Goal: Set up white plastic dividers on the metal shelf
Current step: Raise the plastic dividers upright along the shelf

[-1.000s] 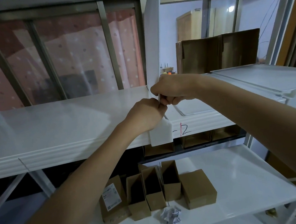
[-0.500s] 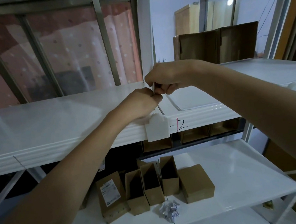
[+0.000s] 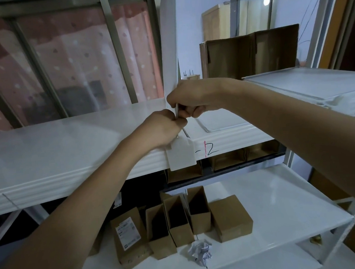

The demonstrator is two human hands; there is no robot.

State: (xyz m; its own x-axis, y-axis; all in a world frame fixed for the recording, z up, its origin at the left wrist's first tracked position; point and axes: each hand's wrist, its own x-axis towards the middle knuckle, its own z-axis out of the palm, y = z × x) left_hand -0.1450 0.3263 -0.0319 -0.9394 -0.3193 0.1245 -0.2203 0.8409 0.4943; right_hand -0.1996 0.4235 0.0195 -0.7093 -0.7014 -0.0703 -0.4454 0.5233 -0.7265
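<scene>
White metal shelf (image 3: 69, 153) spans the scene. White plastic divider (image 3: 170, 51) stands upright on it, running near to far, its tab (image 3: 182, 156) hanging over the near edge. Right hand (image 3: 197, 97) pinches the divider's near edge, fingers curled; left hand (image 3: 161, 128) just nearer, likewise pinching it. Cardboard boxes (image 3: 177, 221) sit on the lower shelf.
</scene>
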